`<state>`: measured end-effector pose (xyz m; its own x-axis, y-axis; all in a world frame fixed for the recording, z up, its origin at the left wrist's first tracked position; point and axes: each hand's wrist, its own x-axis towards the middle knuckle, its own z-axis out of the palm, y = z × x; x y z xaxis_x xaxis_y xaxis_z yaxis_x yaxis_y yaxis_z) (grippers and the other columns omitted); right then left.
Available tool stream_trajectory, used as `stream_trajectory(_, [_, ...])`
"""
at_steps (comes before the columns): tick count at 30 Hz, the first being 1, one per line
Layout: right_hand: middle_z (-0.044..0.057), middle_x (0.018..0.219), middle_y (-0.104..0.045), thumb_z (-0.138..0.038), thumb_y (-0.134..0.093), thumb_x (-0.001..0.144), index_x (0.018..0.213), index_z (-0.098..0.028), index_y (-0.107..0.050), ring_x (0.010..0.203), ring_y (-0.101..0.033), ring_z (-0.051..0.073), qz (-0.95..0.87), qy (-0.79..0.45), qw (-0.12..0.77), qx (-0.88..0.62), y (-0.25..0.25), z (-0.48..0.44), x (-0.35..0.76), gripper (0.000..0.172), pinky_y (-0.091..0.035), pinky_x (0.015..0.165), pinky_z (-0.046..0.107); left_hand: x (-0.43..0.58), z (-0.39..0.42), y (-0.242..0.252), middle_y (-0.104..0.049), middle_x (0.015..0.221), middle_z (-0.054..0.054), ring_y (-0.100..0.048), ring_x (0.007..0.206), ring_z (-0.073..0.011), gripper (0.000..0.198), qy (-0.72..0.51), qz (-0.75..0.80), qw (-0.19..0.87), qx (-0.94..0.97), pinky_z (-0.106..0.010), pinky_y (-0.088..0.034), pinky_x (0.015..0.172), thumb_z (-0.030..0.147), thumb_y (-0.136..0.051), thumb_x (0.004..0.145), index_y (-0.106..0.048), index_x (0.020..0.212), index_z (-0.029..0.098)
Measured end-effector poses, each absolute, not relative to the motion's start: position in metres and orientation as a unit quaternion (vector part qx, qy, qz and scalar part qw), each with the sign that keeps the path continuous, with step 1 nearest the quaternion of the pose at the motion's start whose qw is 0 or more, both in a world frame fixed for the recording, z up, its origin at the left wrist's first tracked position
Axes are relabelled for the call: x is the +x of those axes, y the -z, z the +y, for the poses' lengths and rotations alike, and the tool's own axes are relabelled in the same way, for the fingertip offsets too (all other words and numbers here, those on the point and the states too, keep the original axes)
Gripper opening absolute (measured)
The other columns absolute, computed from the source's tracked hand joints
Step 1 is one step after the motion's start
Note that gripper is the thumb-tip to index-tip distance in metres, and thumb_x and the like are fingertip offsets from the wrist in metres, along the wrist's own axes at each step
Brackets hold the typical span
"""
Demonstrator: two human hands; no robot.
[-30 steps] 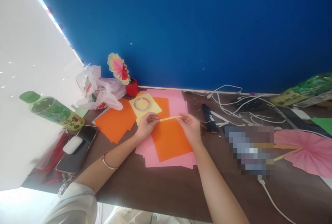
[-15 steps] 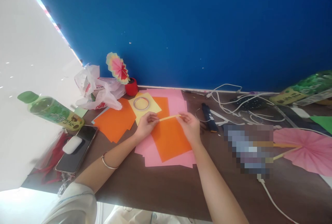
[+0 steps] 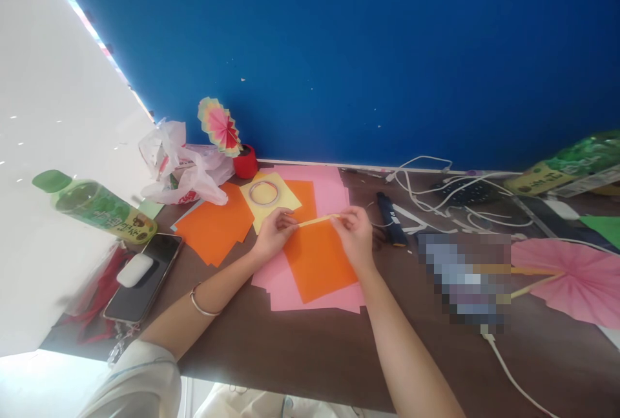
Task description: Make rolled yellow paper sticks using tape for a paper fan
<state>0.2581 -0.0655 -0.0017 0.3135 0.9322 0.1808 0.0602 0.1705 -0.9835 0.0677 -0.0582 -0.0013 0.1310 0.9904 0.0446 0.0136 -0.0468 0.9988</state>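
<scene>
My left hand (image 3: 274, 232) and my right hand (image 3: 355, 232) each pinch one end of a thin yellow paper strip (image 3: 317, 219), held level just above an orange paper sheet (image 3: 317, 261). That sheet lies on pink sheets (image 3: 314, 295) on the brown table (image 3: 310, 353). Both hands have their fingers closed on the strip's ends. A bracelet circles my left wrist.
Behind the hands a tape ring (image 3: 264, 192) sits on a yellow sheet, with more orange paper (image 3: 213, 227) to the left. A green bottle (image 3: 94, 206), a phone (image 3: 145, 269), a plastic bag (image 3: 181, 169), a small paper fan (image 3: 219, 126), a dark tool (image 3: 390, 219), cables (image 3: 436, 195) and a pink fan (image 3: 571, 279) surround them.
My right hand has shifted slightly along the strip's right end, and the view has drifted a little; otherwise nothing has moved.
</scene>
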Motion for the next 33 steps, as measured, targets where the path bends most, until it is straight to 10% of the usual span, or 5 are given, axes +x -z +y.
stream_trajectory(20, [0.005, 0.080, -0.068, -0.030, -0.065, 0.069, 0.088, -0.018, -0.063, 0.080, -0.064, 0.022, -0.410, -0.320, 0.629, -0.578, -0.016, -0.074, 0.254, 0.023, -0.049, 0.076, 0.037, 0.064, -0.060, -0.004, -0.066, 0.098, -0.006, -0.061, 0.099, -0.0175, 0.023, -0.466, 0.469, 0.488, 0.569, -0.035, -0.044, 0.091, 0.033, -0.045, 0.088, -0.054, 0.105, 0.020])
stream_trajectory(29, [0.007, 0.094, -0.068, -0.029, -0.058, 0.071, 0.097, -0.018, -0.063, 0.086, -0.063, 0.023, -0.408, -0.326, 0.633, -0.572, -0.011, -0.071, 0.256, 0.028, -0.048, 0.077, 0.037, 0.067, -0.067, -0.008, -0.068, 0.077, -0.004, -0.066, 0.083, -0.0166, 0.021, -0.430, 0.455, 0.471, 0.622, -0.030, -0.048, 0.082, 0.029, -0.059, 0.079, -0.059, 0.096, 0.018])
stream_trajectory(33, [0.001, 0.072, -0.066, -0.028, -0.053, 0.074, 0.095, -0.019, -0.056, 0.064, -0.061, 0.017, -0.372, -0.334, 0.654, -0.568, -0.012, -0.069, 0.263, 0.023, -0.047, 0.062, 0.030, 0.064, -0.064, -0.004, -0.070, 0.080, -0.005, -0.067, 0.082, -0.0178, 0.032, -0.499, 0.481, 0.444, 0.568, -0.029, -0.050, 0.079, 0.032, -0.061, 0.078, -0.057, 0.107, 0.018])
